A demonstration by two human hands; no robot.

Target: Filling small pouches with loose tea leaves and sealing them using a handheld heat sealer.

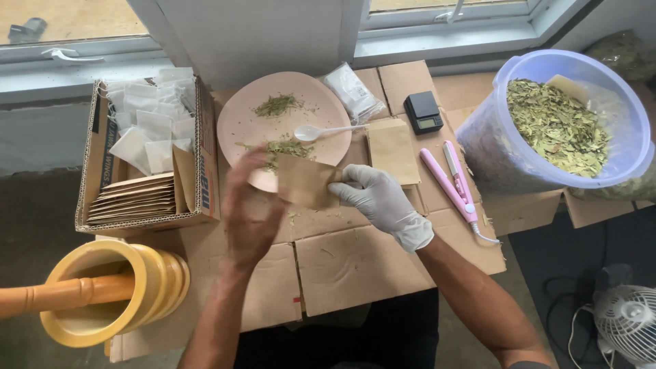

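My right hand point(381, 198), in a white glove, grips the right edge of a small brown paper pouch point(306, 181). My bare left hand point(249, 208) is blurred by motion and touches the pouch's left side, fingers spread. The pouch hangs just over the near rim of a pink plate point(239, 119) that carries two small piles of crushed green leaves point(278, 104) and a white plastic spoon point(321, 130). Everything rests on flattened cardboard point(355, 263).
A cardboard box point(205, 178) with white sachets and brown pouches stands left. A yellow mortar point(147, 283) with a wooden pestle is at near left. More brown pouches point(393, 150), a small black scale point(423, 113), a pink sealer point(451, 181), a tub of dried leaves point(557, 123), a fan point(627, 321).
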